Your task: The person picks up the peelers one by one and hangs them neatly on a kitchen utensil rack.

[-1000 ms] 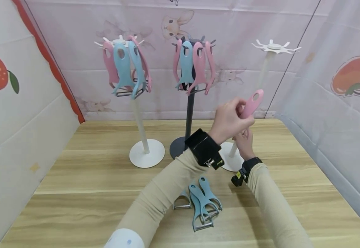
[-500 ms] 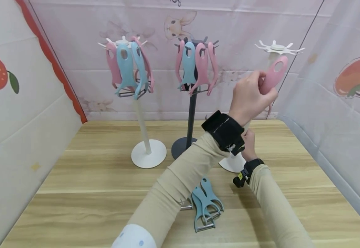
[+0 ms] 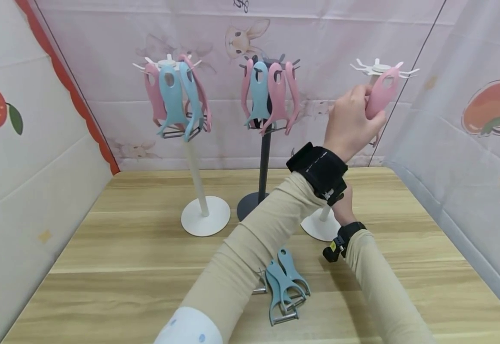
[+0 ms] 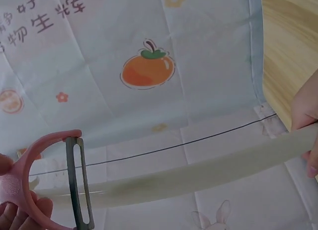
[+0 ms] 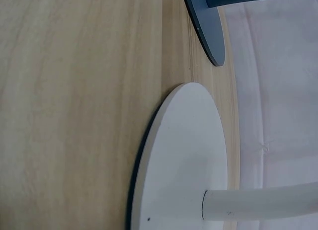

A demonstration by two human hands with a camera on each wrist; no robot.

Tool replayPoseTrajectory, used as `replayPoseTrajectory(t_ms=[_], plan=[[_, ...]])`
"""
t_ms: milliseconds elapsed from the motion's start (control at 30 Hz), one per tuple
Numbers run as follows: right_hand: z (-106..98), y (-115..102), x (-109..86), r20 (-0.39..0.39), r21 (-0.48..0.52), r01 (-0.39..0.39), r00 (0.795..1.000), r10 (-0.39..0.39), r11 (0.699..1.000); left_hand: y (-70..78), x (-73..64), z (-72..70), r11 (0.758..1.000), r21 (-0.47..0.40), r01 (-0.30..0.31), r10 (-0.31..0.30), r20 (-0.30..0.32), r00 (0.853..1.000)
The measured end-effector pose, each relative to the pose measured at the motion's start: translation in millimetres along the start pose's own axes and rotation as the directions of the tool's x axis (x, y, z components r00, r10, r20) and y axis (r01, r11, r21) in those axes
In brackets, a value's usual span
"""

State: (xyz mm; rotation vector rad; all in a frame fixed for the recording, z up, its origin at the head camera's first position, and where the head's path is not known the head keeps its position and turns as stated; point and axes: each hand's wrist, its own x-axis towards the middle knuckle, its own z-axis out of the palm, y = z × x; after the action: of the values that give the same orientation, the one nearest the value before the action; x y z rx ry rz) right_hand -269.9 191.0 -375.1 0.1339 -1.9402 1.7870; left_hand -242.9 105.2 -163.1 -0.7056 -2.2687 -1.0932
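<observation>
My left hand (image 3: 353, 122) pinches a pink peeler (image 3: 382, 93) by its handle, with the holed end up at the hooks of the right white stand (image 3: 380, 69). Whether the hole is over a hook cannot be told. In the left wrist view, the peeler's metal blade (image 4: 79, 185) points away from the fingers, in front of the stand's pole (image 4: 198, 178). Lower down, my right hand (image 3: 343, 208) grips that pole above the round white base (image 3: 320, 227), its fingers partly hidden in the head view. The right wrist view shows the base (image 5: 184, 160) but no fingers.
At the left, a white stand (image 3: 205, 217) carries pink and blue peelers (image 3: 172, 95). Pink and blue peelers (image 3: 277, 95) also hang on the dark stand (image 3: 264, 167) in the middle. Several blue peelers (image 3: 290, 267) lie on the wooden table (image 3: 125, 267), partly behind my left forearm.
My left hand has carried the pink peeler up and to the right, from beside the pole to the hooks of the right stand. My right hand stays low on the pole.
</observation>
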Motion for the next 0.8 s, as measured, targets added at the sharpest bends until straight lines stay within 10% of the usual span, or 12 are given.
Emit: replayPoseTrajectory(t_ms=[300, 800], plan=[[-2, 0, -1.8, 0.052, -0.085, 0.136, 0.990, -0.132, 0.987, -10.6, -10.1, 6.0, 0.999, -0.015, 0.033, -0.033, 0.020, 0.999], [-2, 19, 6.3, -0.006, 0.049, -0.023, 1.000, 0.023, 0.999, -46.6, -73.7, 20.1, 1.000, 0.004, 0.007, -0.007, 0.008, 1.000]])
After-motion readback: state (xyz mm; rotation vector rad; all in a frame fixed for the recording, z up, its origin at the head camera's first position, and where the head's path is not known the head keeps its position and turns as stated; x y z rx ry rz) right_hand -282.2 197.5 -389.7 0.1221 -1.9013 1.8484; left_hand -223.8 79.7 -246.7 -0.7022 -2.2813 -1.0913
